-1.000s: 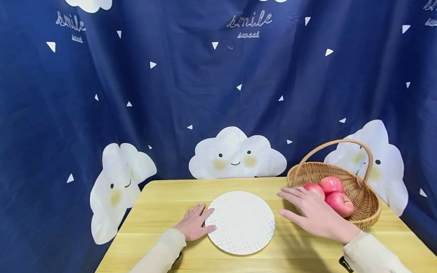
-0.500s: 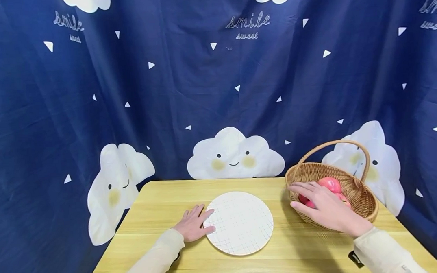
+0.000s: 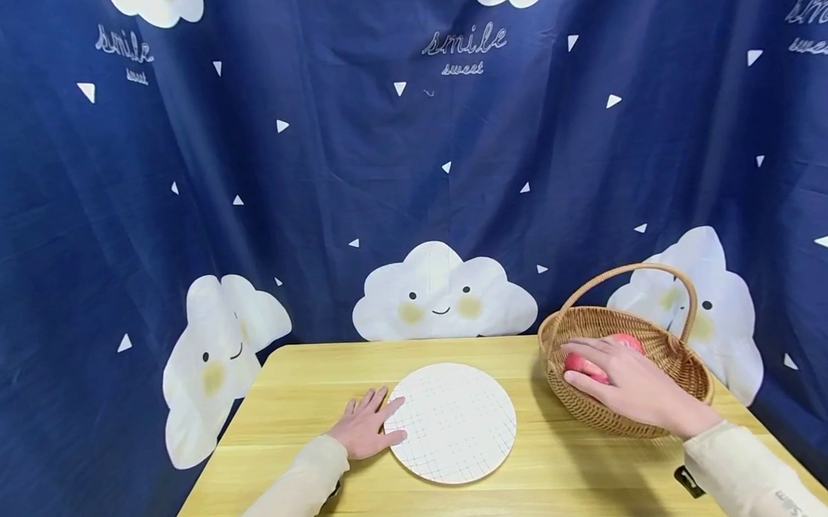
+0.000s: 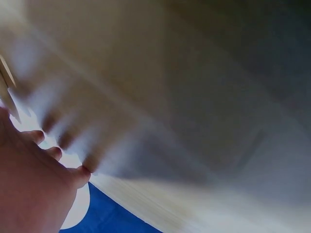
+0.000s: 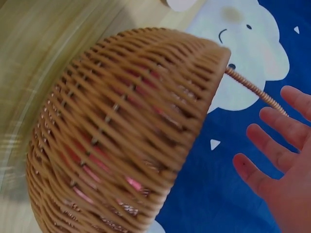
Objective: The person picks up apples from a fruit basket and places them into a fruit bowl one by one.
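Note:
My left hand [image 3: 363,429] lies on the table with its fingers spread, thumb and index finger touching the left rim of a round white plate [image 3: 452,424] patterned with thin blue lines. My right hand [image 3: 633,385] hovers over a wicker basket [image 3: 582,410] with an arched handle. Under the right fingers shows one red apple [image 3: 585,367], and another red apple [image 3: 629,342] peeks out behind the hand; the rest of the basket's inside is covered. In the right wrist view the fingers [image 5: 265,141] are extended beside the basket rim, holding nothing.
A light wooden table [image 3: 335,362] carries the plate in its middle and the basket at its right back corner. Dark blue curtain [image 3: 315,216] printed with smiling clouds hangs behind and at both sides.
My right hand has moved right and forward, from the basket's left side to over the apples, covering more of them. The left hand and plate stay put; the view shifted slightly.

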Motion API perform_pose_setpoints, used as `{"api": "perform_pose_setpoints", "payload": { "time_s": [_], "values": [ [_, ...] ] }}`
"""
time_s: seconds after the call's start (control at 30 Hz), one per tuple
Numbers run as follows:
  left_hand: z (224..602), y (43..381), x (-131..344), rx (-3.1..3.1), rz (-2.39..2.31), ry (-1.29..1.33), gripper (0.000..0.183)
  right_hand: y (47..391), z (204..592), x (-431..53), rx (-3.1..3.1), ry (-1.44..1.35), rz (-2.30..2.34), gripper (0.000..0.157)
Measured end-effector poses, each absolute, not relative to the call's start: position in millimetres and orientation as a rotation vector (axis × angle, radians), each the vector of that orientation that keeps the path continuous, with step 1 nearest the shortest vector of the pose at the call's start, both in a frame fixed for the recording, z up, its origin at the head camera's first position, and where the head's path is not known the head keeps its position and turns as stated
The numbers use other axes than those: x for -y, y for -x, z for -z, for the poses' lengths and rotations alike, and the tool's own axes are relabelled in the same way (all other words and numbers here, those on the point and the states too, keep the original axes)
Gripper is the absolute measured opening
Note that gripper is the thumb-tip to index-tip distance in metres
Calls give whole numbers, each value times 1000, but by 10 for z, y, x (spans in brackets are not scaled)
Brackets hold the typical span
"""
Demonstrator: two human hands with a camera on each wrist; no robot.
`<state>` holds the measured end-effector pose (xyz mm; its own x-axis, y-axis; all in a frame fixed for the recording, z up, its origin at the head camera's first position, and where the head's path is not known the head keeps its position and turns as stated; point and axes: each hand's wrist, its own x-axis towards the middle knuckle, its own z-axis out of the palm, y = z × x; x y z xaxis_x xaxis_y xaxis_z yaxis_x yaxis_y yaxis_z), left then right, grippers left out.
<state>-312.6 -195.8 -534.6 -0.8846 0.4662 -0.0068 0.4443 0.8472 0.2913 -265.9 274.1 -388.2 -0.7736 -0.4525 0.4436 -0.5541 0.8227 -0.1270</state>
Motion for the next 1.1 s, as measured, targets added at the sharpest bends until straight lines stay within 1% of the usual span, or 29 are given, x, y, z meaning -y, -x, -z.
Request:
{"api": "perform_pose_setpoints", "payload": {
  "time_s": [0.17, 0.43, 0.77, 1.0, 1.1],
  "values": [
    [5268, 3096, 1927, -2926, -390, -681, 77, 2681, 3872, -2801, 2597, -767, -331, 46],
    [5230, 3119, 1922, -2910, -368, -683, 76, 2693, 3825, -2926, 2589, -767, -291, 38],
    [5241, 3142, 1914, -2866, -389, -670, 78, 2782, 3810, -3065, 2660, -758, -315, 41],
    [5231, 3136, 1895, -2861, -411, -661, 79, 2871, 3781, -3122, 2688, -767, -358, 52],
    [5225, 3129, 1896, -2862, -424, -658, 79, 2915, 3789, -3151, 2698, -774, -369, 52]
  ]
}}
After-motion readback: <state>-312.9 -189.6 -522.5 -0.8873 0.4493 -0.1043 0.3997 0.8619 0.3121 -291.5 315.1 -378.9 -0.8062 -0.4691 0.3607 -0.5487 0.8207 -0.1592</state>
